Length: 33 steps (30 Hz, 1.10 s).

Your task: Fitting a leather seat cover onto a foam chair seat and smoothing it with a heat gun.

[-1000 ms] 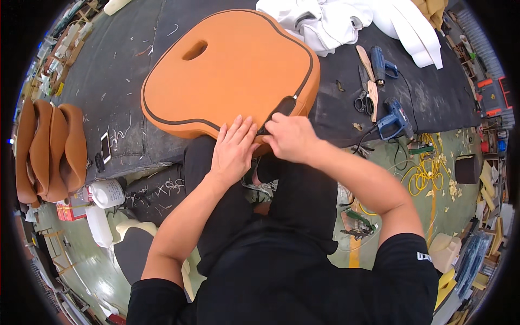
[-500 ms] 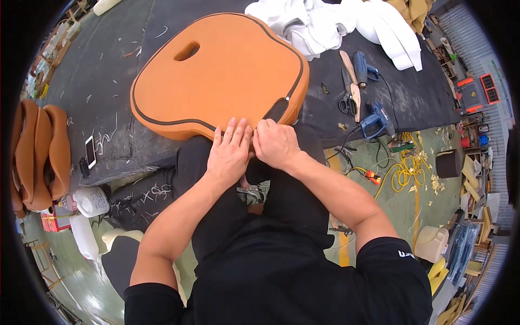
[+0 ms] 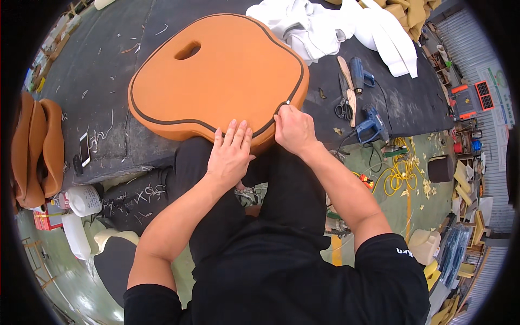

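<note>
Left hand (image 3: 230, 154) flat, fingers spread on orange cushion (image 3: 216, 76) edge; right hand (image 3: 292, 130) pinches dark trim (image 3: 281, 107) at its fingertips.

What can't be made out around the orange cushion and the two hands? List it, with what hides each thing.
Head view only:
- Near edge of the orange cushion: covered by the left hand and right hand.
- Right hand's fingertips: curled at the dark piping; any small tool is too small to tell.
- Phone screen: too small.
- Cushion's underside: hidden against the dark table.
</note>
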Motion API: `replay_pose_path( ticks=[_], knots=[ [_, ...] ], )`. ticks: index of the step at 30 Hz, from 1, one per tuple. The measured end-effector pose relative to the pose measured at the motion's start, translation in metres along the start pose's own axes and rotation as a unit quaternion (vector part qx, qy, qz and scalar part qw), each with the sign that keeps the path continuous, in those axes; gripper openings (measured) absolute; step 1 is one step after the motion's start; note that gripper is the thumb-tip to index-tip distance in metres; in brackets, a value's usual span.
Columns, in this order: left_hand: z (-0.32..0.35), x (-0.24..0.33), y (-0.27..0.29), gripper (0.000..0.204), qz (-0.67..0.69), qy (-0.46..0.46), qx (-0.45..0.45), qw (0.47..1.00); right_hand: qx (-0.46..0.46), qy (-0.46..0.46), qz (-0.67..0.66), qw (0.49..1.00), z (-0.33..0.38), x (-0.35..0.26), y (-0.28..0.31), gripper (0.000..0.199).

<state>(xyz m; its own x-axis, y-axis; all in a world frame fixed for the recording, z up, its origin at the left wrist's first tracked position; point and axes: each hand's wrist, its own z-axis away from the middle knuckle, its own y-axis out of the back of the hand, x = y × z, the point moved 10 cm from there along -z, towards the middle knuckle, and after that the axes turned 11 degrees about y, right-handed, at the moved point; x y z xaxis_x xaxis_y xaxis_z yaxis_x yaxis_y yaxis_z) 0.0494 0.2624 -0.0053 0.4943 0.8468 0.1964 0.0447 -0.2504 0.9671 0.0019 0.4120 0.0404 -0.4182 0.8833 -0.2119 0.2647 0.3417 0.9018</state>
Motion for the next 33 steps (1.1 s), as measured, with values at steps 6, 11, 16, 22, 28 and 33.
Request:
replay_pose_path(
  ticks=[6, 11, 16, 22, 28, 33],
  knots=[
    [0.000, 0.000, -0.002, 0.071, 0.005, -0.006, 0.013, 1.000, 0.004, -0.028, 0.003, 1.000, -0.017, 0.051, 0.008, 0.015],
    [-0.003, 0.002, 0.004, 0.072, -0.005, -0.010, 0.033, 0.999, -0.008, -0.089, -0.089, 0.992, -0.021, 0.076, 0.003, 0.017],
    [-0.021, 0.013, 0.026, 0.064, -0.006, -0.005, 0.045, 0.999, -0.038, -0.209, -0.307, 0.928, -0.009, 0.113, -0.018, 0.018],
    [-0.094, 0.031, 0.034, 0.030, 0.123, 0.022, 0.130, 0.984, -0.014, -0.226, -0.355, 0.907, 0.004, 0.123, -0.016, 0.011],
    [-0.149, 0.041, 0.010, 0.019, 0.219, -0.012, 0.082, 0.972, 0.069, -0.209, -0.389, 0.894, 0.016, 0.126, -0.029, 0.009],
    [-0.154, 0.034, -0.003, 0.010, 0.264, -0.036, 0.073, 0.961, 0.074, -0.225, -0.427, 0.872, 0.015, 0.123, -0.029, 0.009]
  ],
)
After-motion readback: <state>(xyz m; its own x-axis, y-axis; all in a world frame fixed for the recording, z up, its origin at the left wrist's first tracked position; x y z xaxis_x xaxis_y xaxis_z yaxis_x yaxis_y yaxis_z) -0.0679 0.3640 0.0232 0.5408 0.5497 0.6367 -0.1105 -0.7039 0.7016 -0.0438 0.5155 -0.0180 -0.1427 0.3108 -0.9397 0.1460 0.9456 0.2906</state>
